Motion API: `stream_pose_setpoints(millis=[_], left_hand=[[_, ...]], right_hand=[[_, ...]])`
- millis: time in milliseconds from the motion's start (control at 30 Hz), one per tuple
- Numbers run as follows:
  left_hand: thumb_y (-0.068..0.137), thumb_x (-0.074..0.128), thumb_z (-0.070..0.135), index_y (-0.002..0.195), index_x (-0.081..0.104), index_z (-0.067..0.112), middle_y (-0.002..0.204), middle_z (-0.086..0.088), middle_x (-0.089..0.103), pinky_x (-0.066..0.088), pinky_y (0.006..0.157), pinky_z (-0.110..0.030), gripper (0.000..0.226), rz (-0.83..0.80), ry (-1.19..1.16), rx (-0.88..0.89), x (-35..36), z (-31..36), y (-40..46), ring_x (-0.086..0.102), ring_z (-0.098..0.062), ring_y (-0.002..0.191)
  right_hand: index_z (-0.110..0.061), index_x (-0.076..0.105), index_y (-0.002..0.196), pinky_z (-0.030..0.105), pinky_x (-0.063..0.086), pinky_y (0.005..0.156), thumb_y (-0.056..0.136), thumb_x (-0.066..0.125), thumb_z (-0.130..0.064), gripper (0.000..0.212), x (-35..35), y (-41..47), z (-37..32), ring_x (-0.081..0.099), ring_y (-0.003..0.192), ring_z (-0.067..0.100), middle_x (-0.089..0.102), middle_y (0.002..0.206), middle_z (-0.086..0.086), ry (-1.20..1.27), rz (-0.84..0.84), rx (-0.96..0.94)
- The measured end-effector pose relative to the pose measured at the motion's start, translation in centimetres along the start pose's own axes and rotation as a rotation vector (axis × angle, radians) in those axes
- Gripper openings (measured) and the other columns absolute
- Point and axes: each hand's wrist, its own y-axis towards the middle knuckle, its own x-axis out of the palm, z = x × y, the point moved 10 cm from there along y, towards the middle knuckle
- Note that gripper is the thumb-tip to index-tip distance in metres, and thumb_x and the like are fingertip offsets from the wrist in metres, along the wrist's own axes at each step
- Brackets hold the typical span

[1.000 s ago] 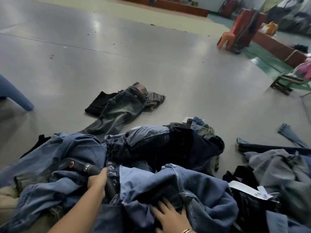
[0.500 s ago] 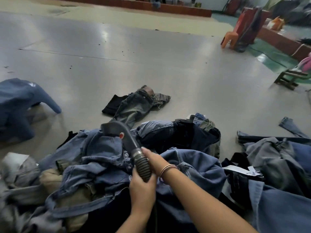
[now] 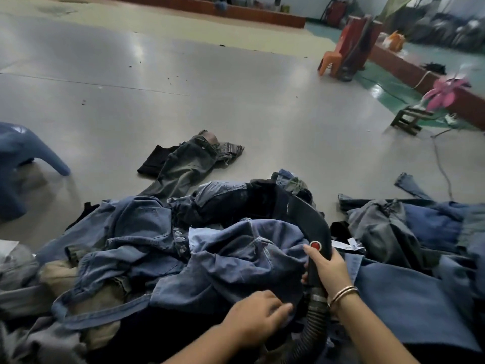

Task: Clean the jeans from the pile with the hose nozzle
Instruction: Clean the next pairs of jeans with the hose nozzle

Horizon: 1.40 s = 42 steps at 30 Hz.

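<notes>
A pile of jeans [image 3: 136, 248] in blues, greys and khaki covers the floor in front of me. My right hand [image 3: 326, 266], with bangles at the wrist, grips the black hose nozzle [image 3: 309, 219] just below its red button; the nozzle curves up and left over the pile's top. Its ribbed hose [image 3: 313, 327] runs down toward me. My left hand [image 3: 258, 317] rests on a blue pair of jeans [image 3: 241, 261] at the near middle, fingers curled onto the fabric's lower edge.
One grey pair of jeans [image 3: 183, 166] lies spread on the grey floor beyond the pile, beside a black garment [image 3: 154, 162]. A blue plastic chair [image 3: 23, 158] stands at left. An orange chair [image 3: 332, 57], a small wooden stool [image 3: 409, 119] and a cable lie at right.
The nozzle passed from my left hand to my right and swung from the left side of the pile to the right. My left hand dropped onto the blue jeans.
</notes>
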Motion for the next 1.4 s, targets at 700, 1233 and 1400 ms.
stream_pose_setpoints(millis=[700,1233,1400], left_hand=[[0.096,0.053,0.022,0.089,0.065,0.013,0.091,-0.005,0.068,0.042,0.077,-0.030,0.017,0.512,-0.093,-0.310,-10.5,-15.0,11.6,0.061,-0.024,0.090],[0.087,0.057,0.028,0.114,0.065,0.002,0.112,-0.017,0.069,0.052,0.086,-0.036,0.038,0.381,-1.628,-0.294,-13.9,-5.3,-0.7,0.068,-0.024,0.100],[0.086,0.055,0.026,0.118,0.062,0.002,0.104,-0.016,0.071,0.060,0.067,-0.029,0.040,0.546,-1.760,-0.186,-15.4,-4.1,-3.6,0.070,-0.019,0.083]], right_hand=[[-0.012,0.060,0.090,0.031,0.046,0.042,0.084,0.069,-0.029,0.021,0.8,2.3,-0.6,0.055,0.039,0.028,0.058,0.049,0.006,-0.168,-0.030,-0.095],[-0.013,0.056,0.086,0.032,0.047,0.043,0.084,0.070,-0.025,0.018,2.4,-5.3,-6.4,0.055,0.042,0.022,0.057,0.054,0.004,-0.013,-0.157,-0.268],[-0.015,0.059,0.090,0.026,0.050,0.045,0.078,0.076,-0.021,0.021,3.3,-7.0,-7.7,0.062,0.050,0.016,0.062,0.063,0.007,-0.110,-0.249,-0.274]])
